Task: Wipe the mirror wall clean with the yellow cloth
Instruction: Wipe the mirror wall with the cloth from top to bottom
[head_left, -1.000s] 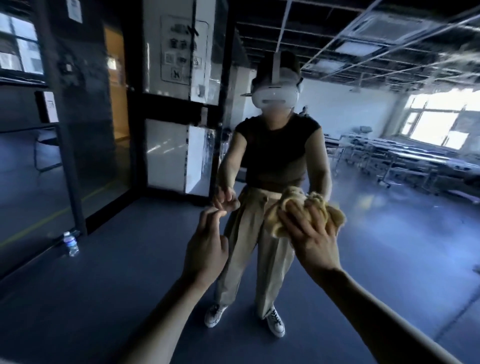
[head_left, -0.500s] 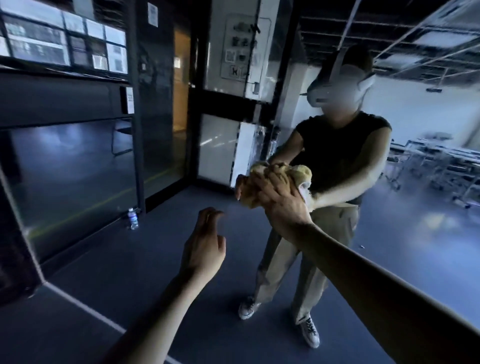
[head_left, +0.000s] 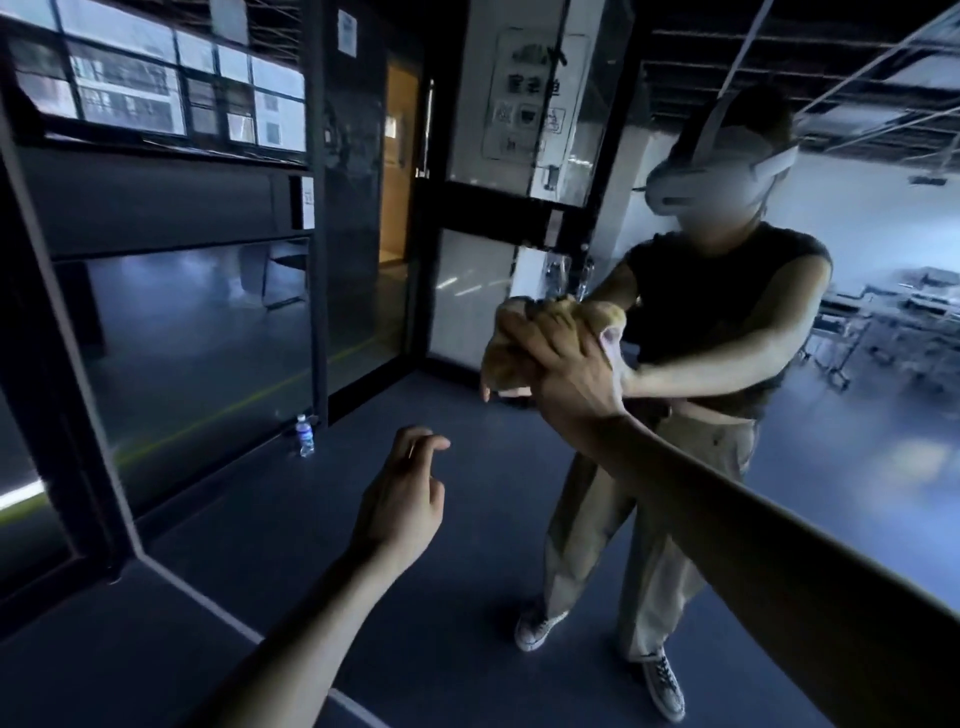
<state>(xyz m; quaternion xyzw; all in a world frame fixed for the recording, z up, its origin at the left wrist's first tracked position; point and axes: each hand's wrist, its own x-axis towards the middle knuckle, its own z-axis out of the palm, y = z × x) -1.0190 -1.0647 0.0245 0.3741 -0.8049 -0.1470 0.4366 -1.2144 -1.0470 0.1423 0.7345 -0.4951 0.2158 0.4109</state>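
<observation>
Right hand (head_left: 566, 376) extended at arm's length; fingers curled over the bunched yellow cloth (head_left: 511, 358), thumb beneath, holding it against the mirror wall (head_left: 857, 493) at the reflection's chest level; left hand (head_left: 400, 501) lower, fingers loosely curled, holding nothing; water bottle (head_left: 305, 436) on the floor, left.

The yellow cloth (head_left: 587, 314) looks like soft, crumpled fabric. The mirror wall (head_left: 208, 338) is smooth and glossy. Far left stands a clear plastic water bottle (head_left: 305, 436).
</observation>
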